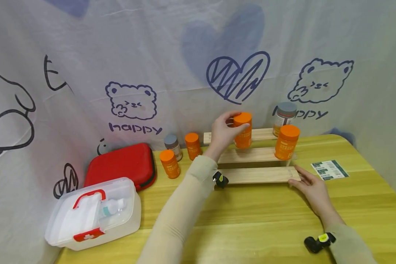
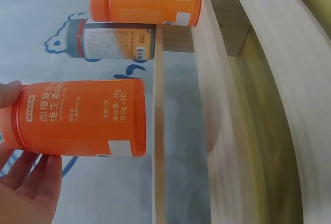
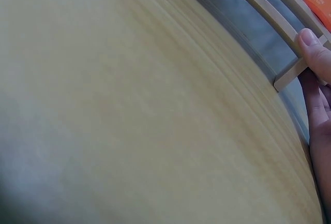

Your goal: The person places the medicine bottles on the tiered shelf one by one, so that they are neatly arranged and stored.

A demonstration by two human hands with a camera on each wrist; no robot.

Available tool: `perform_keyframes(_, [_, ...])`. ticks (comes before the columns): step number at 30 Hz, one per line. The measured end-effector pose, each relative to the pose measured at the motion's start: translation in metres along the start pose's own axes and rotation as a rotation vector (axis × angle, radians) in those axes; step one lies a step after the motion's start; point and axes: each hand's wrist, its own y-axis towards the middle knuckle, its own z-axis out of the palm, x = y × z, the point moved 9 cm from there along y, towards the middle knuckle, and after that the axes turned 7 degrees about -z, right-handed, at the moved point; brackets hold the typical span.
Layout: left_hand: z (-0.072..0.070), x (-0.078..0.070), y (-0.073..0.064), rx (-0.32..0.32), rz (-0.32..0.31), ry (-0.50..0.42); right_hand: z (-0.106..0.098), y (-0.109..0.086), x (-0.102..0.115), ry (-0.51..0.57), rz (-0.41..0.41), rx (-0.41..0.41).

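My left hand [image 1: 222,132] holds an orange bottle [image 1: 243,136] upright by its upper part, over the stepped wooden rack [image 1: 257,175]. In the left wrist view, thumb and fingers hold the held bottle [image 2: 83,119] near its lid, and a narrow gap shows between its base and the rack's slat [image 2: 159,146]. My right hand [image 1: 313,190] grips the right end of the front slat, with the thumb [image 3: 310,40] against its end in the right wrist view. Another orange bottle [image 1: 287,143] stands on the middle step; a grey-lidded bottle [image 1: 283,119] stands behind it on the rear step.
Left of the rack stand two orange bottles [image 1: 169,164] and a grey-lidded one [image 1: 173,146]. A red case [image 1: 122,165] and a clear-lidded first-aid box [image 1: 118,223] occupy the table's left side. A printed label sheet [image 1: 330,170] lies at right. A patterned curtain [image 1: 184,102] hangs behind.
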Motion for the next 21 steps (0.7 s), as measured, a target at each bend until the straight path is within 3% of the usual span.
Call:
perform_keyframes(4, [-0.019, -0.006, -0.016, -0.018, 0.055, 0.037, 0.001, 0.0, -0.001, 0.01, -0.001, -0.002])
perform_keyframes(8, [-0.045, -0.009, -0.035, -0.084, 0.166, 0.098, 0.002, 0.0, -0.001, 0.013, 0.001, -0.001])
perform_keyframes(11, [-0.068, -0.002, -0.053, -0.144, 0.199, 0.09, 0.002, 0.0, -0.001, 0.012, 0.007, -0.003])
perform_keyframes(16, [-0.107, 0.024, -0.074, -0.282, 0.156, 0.064, 0.003, -0.001, 0.0, 0.019, 0.014, -0.01])
perform_keyframes(21, [-0.135, 0.045, -0.088, -0.38, 0.108, 0.084, 0.003, -0.002, 0.001, 0.037, 0.012, -0.009])
